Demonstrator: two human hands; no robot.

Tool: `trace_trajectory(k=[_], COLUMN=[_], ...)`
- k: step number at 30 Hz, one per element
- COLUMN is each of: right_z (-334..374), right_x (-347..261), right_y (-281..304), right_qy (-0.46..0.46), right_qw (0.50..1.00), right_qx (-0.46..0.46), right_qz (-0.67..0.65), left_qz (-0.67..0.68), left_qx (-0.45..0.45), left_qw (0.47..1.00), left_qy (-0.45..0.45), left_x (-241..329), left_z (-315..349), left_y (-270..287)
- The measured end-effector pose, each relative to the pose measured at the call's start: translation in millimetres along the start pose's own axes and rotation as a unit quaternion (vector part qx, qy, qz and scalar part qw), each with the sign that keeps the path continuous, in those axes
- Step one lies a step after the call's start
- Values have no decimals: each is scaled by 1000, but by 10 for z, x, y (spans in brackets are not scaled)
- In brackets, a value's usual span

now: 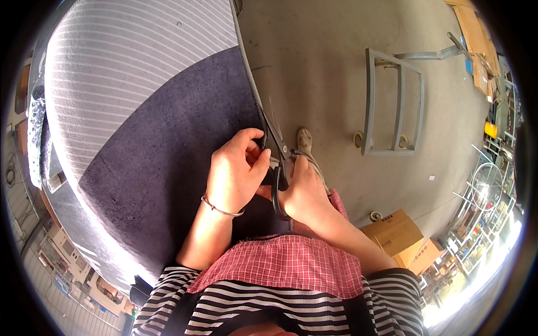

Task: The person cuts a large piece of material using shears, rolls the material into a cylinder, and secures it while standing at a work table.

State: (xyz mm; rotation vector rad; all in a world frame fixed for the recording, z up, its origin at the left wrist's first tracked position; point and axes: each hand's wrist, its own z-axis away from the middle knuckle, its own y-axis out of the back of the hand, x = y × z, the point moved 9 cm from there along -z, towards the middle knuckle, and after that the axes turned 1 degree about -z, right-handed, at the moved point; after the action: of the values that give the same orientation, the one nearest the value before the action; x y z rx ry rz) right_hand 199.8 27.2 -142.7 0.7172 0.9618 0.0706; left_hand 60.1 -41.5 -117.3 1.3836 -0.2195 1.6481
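Note:
A large mattress (pixel 168 129) with a dark grey side band and a light striped top (pixel 140 45) lies at my left. Along its right edge runs a corded seam (pixel 250 78). My left hand (pixel 238 168) pinches that edge seam between thumb and fingers, a thin bracelet at its wrist. In my right hand (pixel 307 190) is a pair of scissors (pixel 284 150) with black handles. Their blades are parted and point away from me, right beside the seam near my left fingertips. My grip partly hides the handles.
A grey metal trolley frame (pixel 370 101) on casters stands on the concrete floor to the right. Cardboard boxes (pixel 392 232) sit near my right elbow. A round fan guard (pixel 486 183) and metal racks line the far right. My shoe (pixel 304 138) shows below the scissors.

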Motion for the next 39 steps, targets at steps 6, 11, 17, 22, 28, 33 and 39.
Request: trace_trajectory(k=[6, 11, 17, 22, 28, 33, 39], right_z=[19, 3, -17, -18, -22, -35, -101], right_x=[-107, -132, -177, -140, -11, 59, -15], right_y=[43, 62, 89, 55, -29, -59, -23], right_qy=[27, 31, 29, 8, -43, -79, -44], right_qw=[999, 999, 998, 998, 998, 993, 996], right_qx=[5, 13, 21, 15, -36, -88, -76], right_qz=[18, 33, 56, 55, 21, -6, -21], left_qz=[3, 2, 0, -7, -1, -23, -6], left_qx=[2, 3, 6, -8, 8, -9, -9], left_qw=[1000, 1000, 1000, 1000, 1000, 1000, 1000], left_qy=[-2, -3, -6, -10, -13, -15, -11], left_x=[-9, -10, -36, -55, -10, -16, -18], left_z=[-1, 4, 4, 3, 2, -1, 7], left_y=[-1, -6, -20, -37, -21, -32, -25])
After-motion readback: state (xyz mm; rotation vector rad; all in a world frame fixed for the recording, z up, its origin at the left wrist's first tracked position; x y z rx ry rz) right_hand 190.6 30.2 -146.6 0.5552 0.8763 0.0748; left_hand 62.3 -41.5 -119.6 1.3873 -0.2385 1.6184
